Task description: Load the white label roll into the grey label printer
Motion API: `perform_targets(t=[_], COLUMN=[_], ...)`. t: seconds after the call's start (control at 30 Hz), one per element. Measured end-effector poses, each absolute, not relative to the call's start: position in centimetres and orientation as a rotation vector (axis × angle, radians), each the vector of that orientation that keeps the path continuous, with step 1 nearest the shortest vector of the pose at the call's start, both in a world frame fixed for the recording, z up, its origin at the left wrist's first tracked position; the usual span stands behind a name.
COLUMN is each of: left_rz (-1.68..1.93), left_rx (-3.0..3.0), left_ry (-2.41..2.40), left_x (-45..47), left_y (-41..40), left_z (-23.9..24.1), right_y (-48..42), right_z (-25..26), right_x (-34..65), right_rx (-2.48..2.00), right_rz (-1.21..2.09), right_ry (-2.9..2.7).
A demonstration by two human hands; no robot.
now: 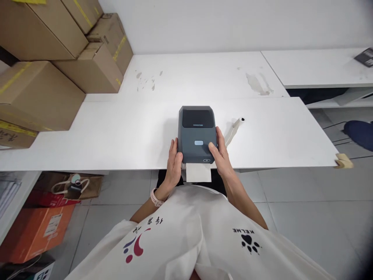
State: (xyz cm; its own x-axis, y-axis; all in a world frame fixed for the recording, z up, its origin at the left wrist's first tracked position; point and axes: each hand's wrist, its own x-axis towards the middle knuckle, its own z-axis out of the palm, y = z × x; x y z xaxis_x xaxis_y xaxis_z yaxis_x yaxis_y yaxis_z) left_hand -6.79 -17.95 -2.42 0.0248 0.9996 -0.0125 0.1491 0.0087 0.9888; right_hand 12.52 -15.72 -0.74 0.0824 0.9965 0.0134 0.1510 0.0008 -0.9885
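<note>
Head view: a dark gray label printer is at the white table, right by the front edge, in the middle. Two hands hold it, one on each side. The left hand lies flat along the left side, with its fingers pressed on the printer and its thumb near the front corner. The right hand grips the right side, with its thumb up on the top, near a small pale blue window. A blank white paper sticks out of the front, past the table's edge. Just to the right, a thin paper roll lies on the table with a loose strip.

A pink wristband goes around the left wrist. The person wears a white shirt with a paw print on it. Brown cardboard boxes with yellow tape are piled up at the far left. Down low on the left is an orange box. A dark blue stool is off to the right.
</note>
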Motion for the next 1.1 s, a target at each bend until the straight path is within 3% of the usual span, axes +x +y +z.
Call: perform_targets(t=[0.23, 0.4, 0.6, 0.73, 0.93, 1.1], left_rz=[1.288, 1.447, 1.088, 1.045, 1.084, 1.110], left_rx=[1.381, 1.452, 1.504, 1.490, 1.456, 1.467], left_ry=[1.211, 1.155, 1.334, 1.336, 1.340, 1.289], left_x=[-7.3, -7.9, -7.3, -6.7, -6.7, -6.7], left_y=[-16.4, -10.2, -6.1, -6.6, -6.7, -6.7], left_z=[-1.2, 0.8, -1.1, -2.2, -2.4, -2.8], right_y=[-14.8, -9.4, -0.5, 2.9, -1.2, -5.5], right_z=[-0.9, 2.2, 5.9, 7.1, 7.7, 7.4], right_x=[13.4, 13.9, 13.9, 14.3, 14.1, 14.4], right_rx=[-1.167, -1.065, -1.272, -1.273, -1.318, -1.363], right_rz=[1.109, 0.777, 0.502, 0.490, 0.251, 0.309], right_ry=[-1.167, -1.357, -1.591, -1.664, -1.660, -1.690])
